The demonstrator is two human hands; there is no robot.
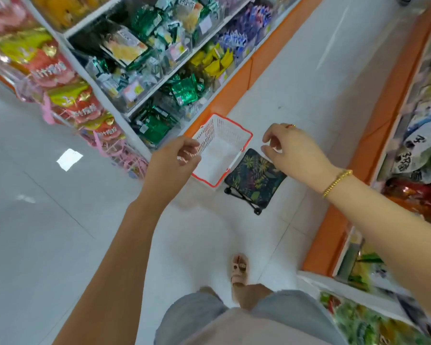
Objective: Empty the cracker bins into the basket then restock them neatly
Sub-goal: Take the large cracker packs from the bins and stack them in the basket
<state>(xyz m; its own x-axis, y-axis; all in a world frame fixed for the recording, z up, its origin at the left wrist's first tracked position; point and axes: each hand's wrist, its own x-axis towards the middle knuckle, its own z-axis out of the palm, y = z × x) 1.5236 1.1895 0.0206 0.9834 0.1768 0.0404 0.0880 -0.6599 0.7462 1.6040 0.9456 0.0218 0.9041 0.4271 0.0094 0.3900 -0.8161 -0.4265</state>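
Note:
A white basket with a red rim point(246, 135) sits on the floor against the left shelf's orange base, and I see nothing inside it. Clear bins point(159, 68) of green, yellow and purple cracker packets fill the left shelves. My left hand point(174, 158) hovers over the basket's near left corner, fingers curled loosely, holding nothing. My right hand point(291, 148) hangs to the right of the basket, above a small stool, fingers apart and empty. Both hands are well short of the bins.
A folding stool with a leaf-print seat point(254, 180) stands right of the basket. Pink racks of snack bags point(67, 95) hang at the shelf's end on the left. Another shelf with an orange base point(358, 155) runs along the right. My sandalled foot point(239, 270) is on the white aisle floor.

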